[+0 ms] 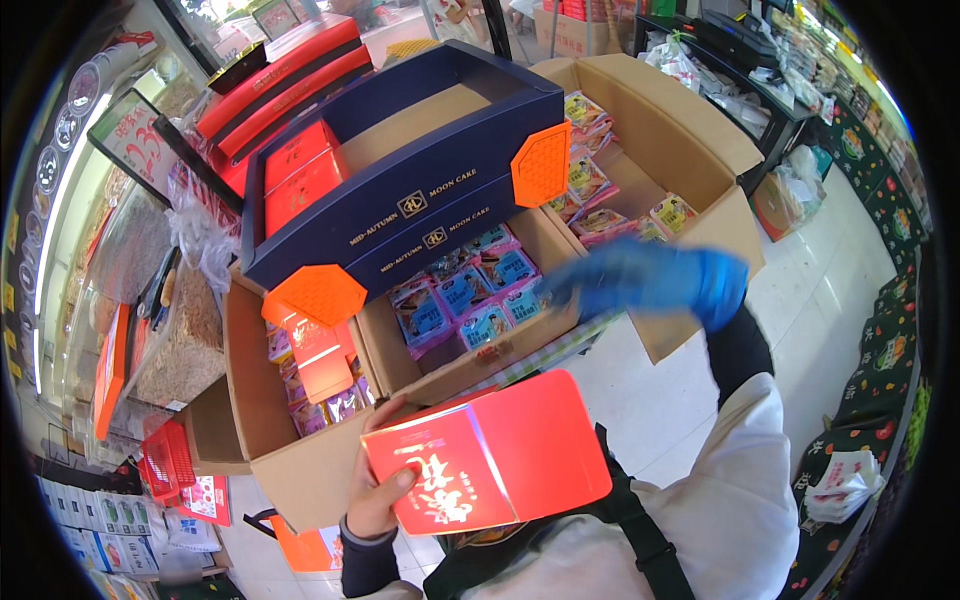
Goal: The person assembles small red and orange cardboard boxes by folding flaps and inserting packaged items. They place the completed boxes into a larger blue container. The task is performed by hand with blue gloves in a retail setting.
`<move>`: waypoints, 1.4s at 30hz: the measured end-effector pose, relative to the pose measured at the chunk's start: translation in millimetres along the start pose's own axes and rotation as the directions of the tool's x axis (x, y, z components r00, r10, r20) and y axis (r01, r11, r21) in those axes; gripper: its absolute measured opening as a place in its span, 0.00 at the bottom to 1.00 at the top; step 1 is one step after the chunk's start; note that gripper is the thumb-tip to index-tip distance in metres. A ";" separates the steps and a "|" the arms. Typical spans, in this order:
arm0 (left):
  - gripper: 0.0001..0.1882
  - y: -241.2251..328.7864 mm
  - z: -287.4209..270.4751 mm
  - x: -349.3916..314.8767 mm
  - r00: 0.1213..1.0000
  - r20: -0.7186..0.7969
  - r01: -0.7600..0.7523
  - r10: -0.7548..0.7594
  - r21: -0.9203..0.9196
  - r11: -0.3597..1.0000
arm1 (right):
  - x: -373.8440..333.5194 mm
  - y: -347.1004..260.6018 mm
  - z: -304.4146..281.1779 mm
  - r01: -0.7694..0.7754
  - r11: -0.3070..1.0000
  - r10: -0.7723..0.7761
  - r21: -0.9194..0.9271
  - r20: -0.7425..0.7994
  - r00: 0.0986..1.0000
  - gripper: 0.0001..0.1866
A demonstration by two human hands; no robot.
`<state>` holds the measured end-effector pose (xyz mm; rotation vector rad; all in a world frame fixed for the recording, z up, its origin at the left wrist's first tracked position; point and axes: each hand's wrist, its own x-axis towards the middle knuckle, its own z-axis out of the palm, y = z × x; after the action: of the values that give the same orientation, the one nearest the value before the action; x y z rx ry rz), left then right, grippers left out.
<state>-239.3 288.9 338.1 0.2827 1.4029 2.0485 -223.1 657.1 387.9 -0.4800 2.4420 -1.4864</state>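
My bare left hand [374, 492] grips a flat red paper box [490, 455] with gold lettering at its left side, thumb on the front face. Its plain red flap extends to the right. My right hand [650, 280], in a blue glove, is smeared by motion, so its fingers cannot be made out. It hovers at the right end of a cardboard carton [440, 375] holding blue-and-pink snack packets [465, 290]. Beyond the glove, a larger carton [680, 120] holds yellow-and-pink packets [587, 182].
A dark blue gift box [400, 225] with orange corner pieces rests across the cartons, with red boxes [303, 178] inside. Purple packets [345, 404] and folded red boxes [322, 362] lie in the left carton. Bulk-food bins [185, 340] stand at left, a dark counter [715, 85] at back right.
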 end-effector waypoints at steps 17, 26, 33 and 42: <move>0.29 -20.2 -7.4 13.1 0.826 -0.471 -0.365 0.308 -0.032 0.930 | 69.1 171.4 -105.0 -0.722 0.342 0.842 -0.601 -0.146 0.520 0.32; 0.17 -16.6 -40.0 -19.7 0.814 -0.523 -0.461 0.254 -0.314 0.830 | 9.6 108.7 -132.1 -0.625 0.723 0.479 -0.294 -0.439 0.760 0.36; 0.21 -5.7 -53.4 -48.6 0.929 -0.323 -0.361 0.180 -0.687 0.631 | 11.5 -79.5 34.8 0.314 0.713 -0.453 -0.627 -0.070 0.889 0.42; 0.20 -27.2 -71.1 -55.3 0.946 -0.303 -0.310 0.115 -0.743 0.593 | 75.8 -154.8 126.7 0.802 0.341 -0.624 -0.490 0.520 0.583 0.37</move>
<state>-221.8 207.7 293.9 -0.1860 0.4422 2.7515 -222.3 457.9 465.8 -2.0195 2.5856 -0.4582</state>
